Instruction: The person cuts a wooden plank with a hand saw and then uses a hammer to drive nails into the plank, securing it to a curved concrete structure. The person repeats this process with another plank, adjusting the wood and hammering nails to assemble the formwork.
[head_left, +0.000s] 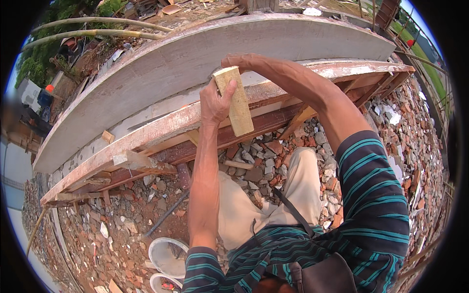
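My left hand [214,103] is closed round a short, pale wooden block [238,111], its thumb lying across the face. The block is tilted and leans over the top edge of a long wooden formwork board [171,118], which is crusted with dried mortar. Beyond the block's upper end, my right hand [239,61] is bent down over the board, and its fingers are hidden behind the block. Past both hands runs a long, grey concrete wall face [161,73], with a narrow gap between it and the board.
Broken brick and stone rubble [132,215] covers the ground around my legs. Timber braces [132,158] prop the formwork. A white bucket [167,256] stands at lower left, near a metal bar [168,213]. A small wood piece [108,136] sits in the gap. Bamboo poles [97,33] cross the far left.
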Tool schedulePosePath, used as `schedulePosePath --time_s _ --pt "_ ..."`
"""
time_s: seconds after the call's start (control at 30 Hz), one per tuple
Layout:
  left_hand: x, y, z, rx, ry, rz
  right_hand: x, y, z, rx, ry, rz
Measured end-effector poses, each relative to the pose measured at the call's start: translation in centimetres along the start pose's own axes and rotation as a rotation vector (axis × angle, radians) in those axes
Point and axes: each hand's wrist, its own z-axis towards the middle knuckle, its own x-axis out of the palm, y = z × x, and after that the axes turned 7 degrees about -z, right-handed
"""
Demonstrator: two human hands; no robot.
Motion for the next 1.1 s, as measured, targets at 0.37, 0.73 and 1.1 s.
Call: schedulePosePath --time_s 0.37,0.73,1.1 --pt "-0.4 0.5 -0.9 0.095 0.068 0.065 -5.9 13.2 -22.2 0.346 -1.189 0.326" --pt "3.3 -2.1 -4.6 0.264 -0.032 -0.026 11.1 28.5 -36.0 0.887 -1.361 1.248" --pt "15.0 1.2 -16.1 -0.165 -0.088 -0.191 17.8 35.2 -39.0 1.028 -0.994 1.519"
